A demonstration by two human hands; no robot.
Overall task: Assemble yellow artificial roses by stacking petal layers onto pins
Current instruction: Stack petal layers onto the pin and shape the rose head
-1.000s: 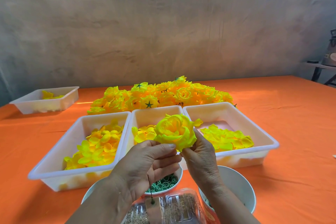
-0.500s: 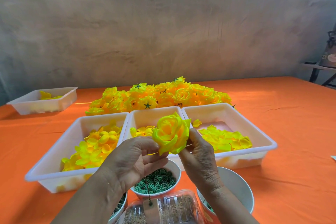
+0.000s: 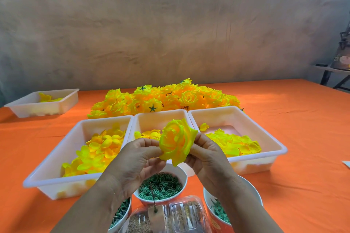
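The rose (image 3: 177, 141), a cupped bloom of thin, matte yellow petals shading to orange at the heart, is held in the air above the near edge of the middle tray (image 3: 161, 119), tilted so its open face turns to the left. The left hand (image 3: 136, 164) pinches its lower left edge between thumb and curled fingers; the right hand (image 3: 208, 159) holds its back, fingers curled behind the outer petals. A thin dark stalk (image 3: 153, 199) with a beaded tip hangs below the left palm (where it is anchored I cannot tell). Three white, glossy rectangular plastic trays stand side by side on the orange cloth of the counter (image 3: 303, 138): the left tray (image 3: 72, 143) heaped with small rounded petals (image 3: 98, 153), the middle one holding a few, the right tray (image 3: 236, 117) with flatter, wider petals (image 3: 234, 143) spread over its floor. Behind them lies a loose pile (image 3: 170, 98) of finished roses, some showing green star-shaped backs. A fourth tray (image 3: 62, 100) sits well apart at the far left. Nearest the person, a round white cup (image 3: 181, 172) is full of small green rings (image 3: 161, 185); a cup to either side holds other green pieces, and a clear ribbed box (image 3: 185, 212) lies at the front edge. The wall behind is rough, mottled grey-brown plaster.
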